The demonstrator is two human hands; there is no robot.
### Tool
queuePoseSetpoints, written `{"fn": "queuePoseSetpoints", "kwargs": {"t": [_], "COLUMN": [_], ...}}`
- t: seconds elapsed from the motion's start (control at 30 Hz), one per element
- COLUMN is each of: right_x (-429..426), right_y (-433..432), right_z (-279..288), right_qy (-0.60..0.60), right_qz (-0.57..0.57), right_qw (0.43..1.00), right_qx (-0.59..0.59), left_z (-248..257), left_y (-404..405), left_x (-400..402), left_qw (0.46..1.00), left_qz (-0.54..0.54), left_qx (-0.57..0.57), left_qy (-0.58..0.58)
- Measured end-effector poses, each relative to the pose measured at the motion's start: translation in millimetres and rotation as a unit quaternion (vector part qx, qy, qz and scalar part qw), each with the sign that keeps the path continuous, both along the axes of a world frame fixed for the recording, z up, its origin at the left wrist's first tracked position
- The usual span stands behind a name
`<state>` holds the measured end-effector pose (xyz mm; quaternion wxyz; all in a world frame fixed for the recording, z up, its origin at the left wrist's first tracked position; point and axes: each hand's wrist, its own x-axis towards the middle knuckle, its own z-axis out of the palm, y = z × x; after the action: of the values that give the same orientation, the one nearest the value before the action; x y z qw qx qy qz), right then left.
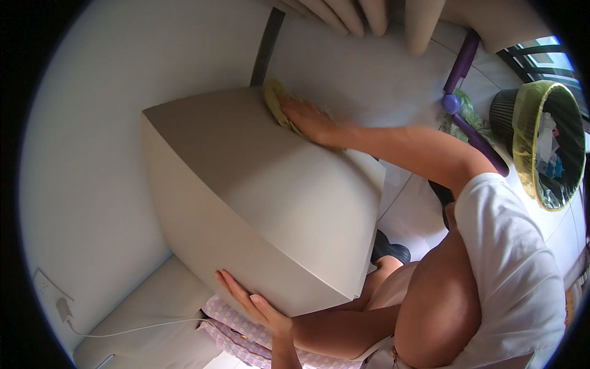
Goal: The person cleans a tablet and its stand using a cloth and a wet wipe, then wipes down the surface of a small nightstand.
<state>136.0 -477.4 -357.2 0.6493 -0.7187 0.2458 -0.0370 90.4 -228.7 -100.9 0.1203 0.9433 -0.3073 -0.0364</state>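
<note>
A light beige box-shaped cabinet (pixel 295 193) stands against the wall before me. My right hand (pixel 309 121) lies on a yellow-green cloth (pixel 275 99), pressed to the cabinet's top surface near its far right edge. The fingers are slightly blurred, and part of the cloth is hidden beneath them. Lower down, my left hand (pixel 253 302) rests with its fingers against the side panel of the cabinet and grips nothing. Its forearm comes up from the picture's bottom edge.
A waste bin with a yellowish liner (pixel 525 138) stands at the right, near a purple jointed device (pixel 451 104). Beige fabric folds (pixel 368 18) hang at the top. A white cable (pixel 138 330) runs from a wall socket (pixel 46 286) past a patterned pink-purple fabric item (pixel 244 341).
</note>
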Motion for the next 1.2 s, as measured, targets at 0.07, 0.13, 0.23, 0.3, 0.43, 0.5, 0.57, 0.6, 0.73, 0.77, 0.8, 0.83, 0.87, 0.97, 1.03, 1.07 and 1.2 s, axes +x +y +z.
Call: {"fn": "queuePoseSetpoints", "kwargs": {"t": [0.07,0.13,0.23,0.3,0.43,0.5,0.57,0.6,0.73,0.77,0.8,0.83,0.87,0.97,1.03,1.07,1.2], "right_x": [-36,-74,-120,-146,-158,-140,-115,-100,-31,-13,0,14,28,50,49,43,-5], "right_y": [16,22,37,54,48,35,25,20,9,6,1,-3,-8,-22,-24,-22,1], "right_z": [-1,42,68,83,129,143,136,130,85,68,63,59,46,0,-18,-28,-36], "right_qy": [-0.040,0.017,-0.028,-0.117,-0.305,-0.378,-0.398,-0.409,-0.364,-0.370,-0.327,-0.286,-0.298,-0.283,-0.210,-0.191,-0.073], "right_qz": [0.014,0.060,-0.011,-0.034,0.006,0.032,0.036,0.040,0.015,-0.007,0.003,0.016,0.005,-0.014,0.003,-0.005,-0.058], "right_qw": [0.998,0.998,0.997,0.993,0.948,0.920,0.909,0.904,0.919,0.912,0.933,0.950,0.946,0.951,0.974,0.978,0.992], "right_qx": [-0.050,-0.019,0.065,-0.004,-0.089,-0.098,-0.113,-0.119,-0.150,-0.178,-0.150,-0.121,-0.127,-0.123,-0.080,-0.082,0.089], "left_z": [0,-1,1,2,-3,-3,-4,-5,-5,-4,-4,-3,-2,-3,-3,-3,-4], "left_y": [-3,5,0,0,3,3,0,1,0,-1,0,1,-3,-16,-14,-14,-13], "left_x": [0,1,-1,0,3,1,0,1,0,-1,-1,-1,-2,-5,-5,-4,-2], "left_qw": [1.000,1.000,1.000,1.000,1.000,1.000,0.999,0.999,0.999,1.000,1.000,1.000,1.000,0.999,0.999,0.999,0.999], "left_qz": [-0.011,-0.005,-0.004,-0.012,-0.012,-0.015,-0.016,-0.012,0.004,0.002,0.004,0.009,0.014,0.019,0.023,0.020,0.035], "left_qx": [-0.012,-0.016,0.003,0.005,0.000,-0.018,-0.029,-0.031,-0.028,-0.023,-0.017,-0.011,-0.014,-0.022,-0.024,-0.014,0.009], "left_qy": [-0.003,-0.008,0.001,-0.001,0.009,0.009,0.009,0.009,0.018,0.017,0.015,0.011,0.016,0.028,0.028,0.026,0.013]}}
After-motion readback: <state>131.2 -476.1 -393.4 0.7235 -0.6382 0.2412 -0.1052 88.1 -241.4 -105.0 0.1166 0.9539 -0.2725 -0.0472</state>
